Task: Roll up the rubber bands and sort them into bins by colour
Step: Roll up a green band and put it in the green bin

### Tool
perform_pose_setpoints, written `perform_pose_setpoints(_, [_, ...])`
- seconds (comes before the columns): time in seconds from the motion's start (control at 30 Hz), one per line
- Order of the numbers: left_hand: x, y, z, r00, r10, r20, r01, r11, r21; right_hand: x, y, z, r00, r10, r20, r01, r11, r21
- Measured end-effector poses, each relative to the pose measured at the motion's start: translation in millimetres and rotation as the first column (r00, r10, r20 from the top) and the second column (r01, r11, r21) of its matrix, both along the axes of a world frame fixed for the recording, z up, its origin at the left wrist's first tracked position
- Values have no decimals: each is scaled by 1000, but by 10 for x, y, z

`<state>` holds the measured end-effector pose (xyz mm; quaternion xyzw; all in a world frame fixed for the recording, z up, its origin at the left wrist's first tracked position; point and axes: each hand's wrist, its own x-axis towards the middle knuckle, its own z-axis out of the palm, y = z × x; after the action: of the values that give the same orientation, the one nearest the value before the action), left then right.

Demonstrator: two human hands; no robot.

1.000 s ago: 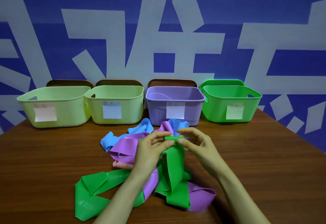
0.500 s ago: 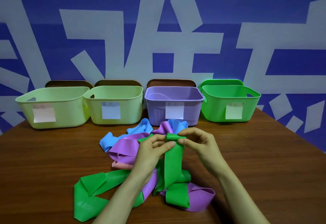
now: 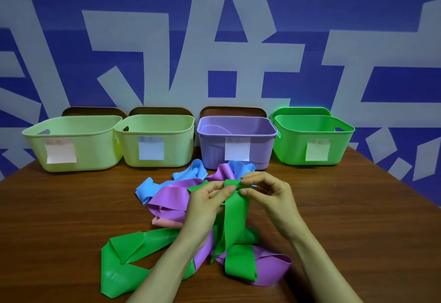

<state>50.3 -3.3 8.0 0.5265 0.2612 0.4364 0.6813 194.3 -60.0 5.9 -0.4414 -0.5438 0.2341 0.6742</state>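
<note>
Pinching the rolled end of one green band (image 3: 235,219), the left hand (image 3: 205,204) and right hand (image 3: 269,197) hold it over a heap of bands (image 3: 169,197) in purple, blue and pink on the surface (image 3: 59,219). Four bins line the back: two pale yellow bins (image 3: 71,145), one purple bin (image 3: 238,133), one green bin (image 3: 312,142).
</note>
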Motion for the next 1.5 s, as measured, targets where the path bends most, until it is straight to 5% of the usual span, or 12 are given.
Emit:
perform_pose_setpoints(0.27, [-16,7,13,999,27,21,-28,999,46,-58,-46,70,999,49,-21,-52,985,-162])
perform_pose_setpoints(0.47, [17,-34,8,995,-52,80,55,998,-39,-46,-94,114,994,62,-91,-72,990,-122])
perform_pose_setpoints(0.87, [33,-34,-2,998,-12,68,10,999,33,22,-53,66,991,114,-69,-126,970,-210])
perform_pose_setpoints(1.13, [24,-71,-10,987,-161,13,161,987,13,20,-33,92,996,-37,-77,37,999,-8])
perform_pose_setpoints(1.3, [0,-69,-29,962,-265,-69,262,964,-42,67,13,21,998,-45,-38,43,996,-75])
perform_pose_setpoints(1.5, [50,-69,-26,986,-164,-17,162,983,-89,85,20,4,1000,-20,1,20,997,-72])
